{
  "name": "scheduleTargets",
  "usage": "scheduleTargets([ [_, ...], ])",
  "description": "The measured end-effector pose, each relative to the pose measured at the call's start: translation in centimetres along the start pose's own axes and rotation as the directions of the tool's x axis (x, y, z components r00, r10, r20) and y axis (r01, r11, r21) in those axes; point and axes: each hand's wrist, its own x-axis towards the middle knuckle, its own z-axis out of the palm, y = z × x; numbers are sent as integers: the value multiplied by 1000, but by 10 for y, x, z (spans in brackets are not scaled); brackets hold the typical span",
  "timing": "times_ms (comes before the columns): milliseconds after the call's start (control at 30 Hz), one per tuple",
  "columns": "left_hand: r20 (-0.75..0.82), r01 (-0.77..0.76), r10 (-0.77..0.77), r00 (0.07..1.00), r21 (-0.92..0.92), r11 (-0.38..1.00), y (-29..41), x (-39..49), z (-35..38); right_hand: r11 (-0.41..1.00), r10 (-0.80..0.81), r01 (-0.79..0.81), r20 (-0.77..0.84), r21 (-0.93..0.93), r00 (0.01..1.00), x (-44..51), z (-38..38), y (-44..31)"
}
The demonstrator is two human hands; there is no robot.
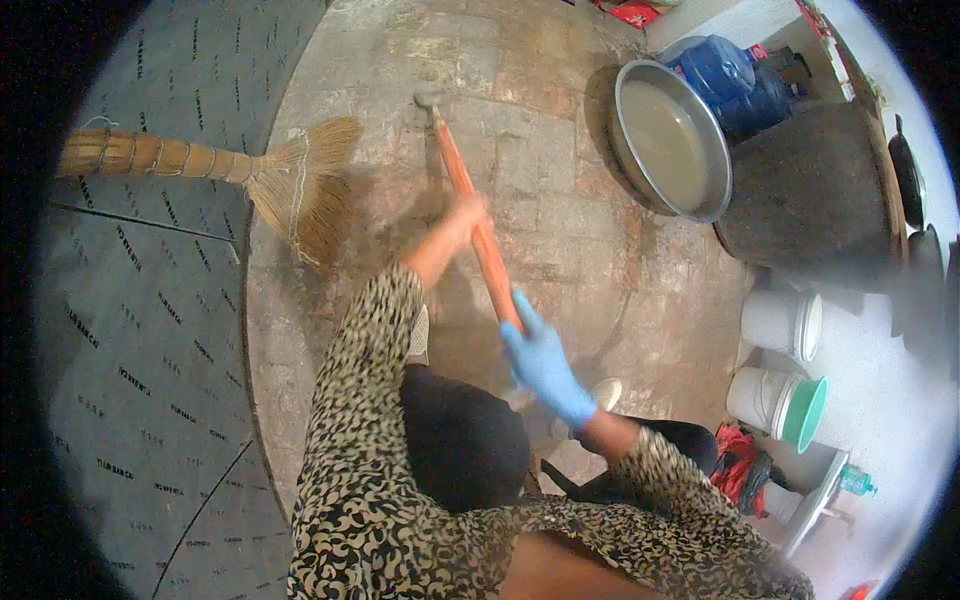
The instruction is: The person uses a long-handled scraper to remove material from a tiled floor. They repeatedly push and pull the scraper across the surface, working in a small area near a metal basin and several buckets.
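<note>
A tool with a thick orange-brown wooden handle [491,266] runs from the middle of the view up and to the left. Its small grey metal head [430,98] is blurred over the brick floor; I cannot tell whether it is a hammer or a hatchet, or if it touches the floor. Bare and ungloved, my left hand [469,214] grips the handle about midway. My right hand [541,360], in a blue disposable glove, holds the handle's near end. Patterned sleeves cover both arms, and one dark-clothed knee [465,439] shows below the left hand.
A straw broom [307,176] lies at the left, partly over dark printed boards [150,315]. At the upper right, a metal basin [667,139] holds cloudy liquid beside blue water jugs [712,67]. White buckets [772,322] and a green basin [806,415] line the right wall.
</note>
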Motion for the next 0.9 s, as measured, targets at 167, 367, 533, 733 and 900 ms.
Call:
scheduleTargets([
  [167, -118, -108, 114, 986, 61, 992, 55, 26, -12, 1000, -19, 18, 27, 22, 999, 31, 9, -45],
  [367, -163, -70, 92, 982, 135, 988, -33, -63, 20, 955, -251, 233, -82, -186, 964, -27, 8, 80],
  [533, -171, 5, 13, 985, 105, 994, -31, -46, 10, 982, -163, 156, -64, -108, 985, -26, 6, 61],
  [733, -214, -56, 72, 974, 79, 995, -54, -71, 26, 960, -236, 222, -65, -168, 970, -27, -3, 93],
  [900, -170, -106, 125, 977, 117, 987, -70, -79, 19, 888, -381, 334, -97, -315, 920, -19, 6, 118],
])
